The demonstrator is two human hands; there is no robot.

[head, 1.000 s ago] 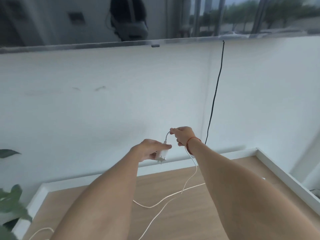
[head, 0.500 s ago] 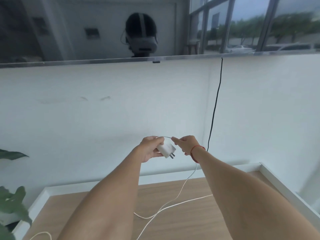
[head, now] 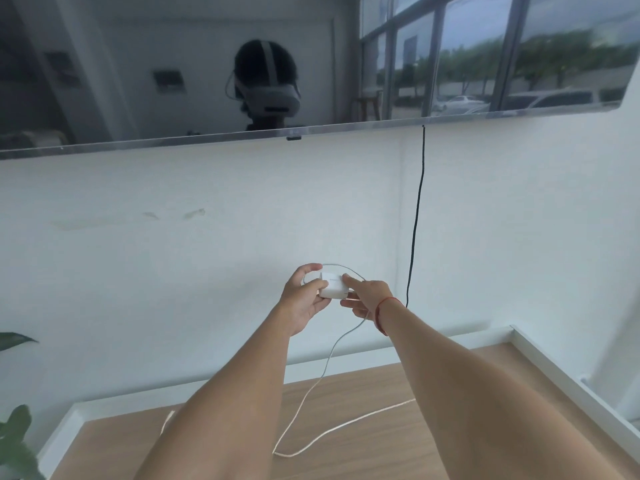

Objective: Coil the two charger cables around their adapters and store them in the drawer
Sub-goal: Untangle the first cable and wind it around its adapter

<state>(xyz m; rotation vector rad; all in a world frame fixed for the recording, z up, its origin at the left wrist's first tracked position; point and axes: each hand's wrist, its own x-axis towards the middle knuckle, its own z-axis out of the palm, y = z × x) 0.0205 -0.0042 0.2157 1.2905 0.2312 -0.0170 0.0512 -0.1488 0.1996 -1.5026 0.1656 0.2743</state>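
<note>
Left hand [head: 303,303] curled round the white adapter [head: 333,288], thumb on the near face, fingers wrapped behind. Right hand [head: 367,297] at 3 o'clock of the adapter: index finger stretched onto its top right corner, thumb underneath, other fingers curled, pinching the white charger cable [head: 327,365] close against the block. Both hands raised in front of the wall [head: 173,271], well above the bench [head: 104,452]; adapter held in the air.

One loop of cable arching over the adapter from 10 o'clock to 2 o'clock, then hidden behind the right hand. Out again at 6 o'clock of that hand, dropping between the forearms onto the bench, bending back near 6 o'clock of frame and trailing toward 3 o'clock under the right forearm. Short bit of white cable also on the bench at 9 o'clock of the left forearm. Same cable or another one: cannot tell.

Red string bracelet [head: 381,315] on the right wrist. Thin black cable [head: 417,216] hanging down the wall from the TV screen [head: 138,81] edge, at 1 o'clock of the hands, lower end just beside the right wrist. Bench: wood top, raised white rim. Plant [head: 14,441] leaves at 8 o'clock of frame, beside the bench's left corner. Reflected in the screen: a person in a headset, plus windows.
</note>
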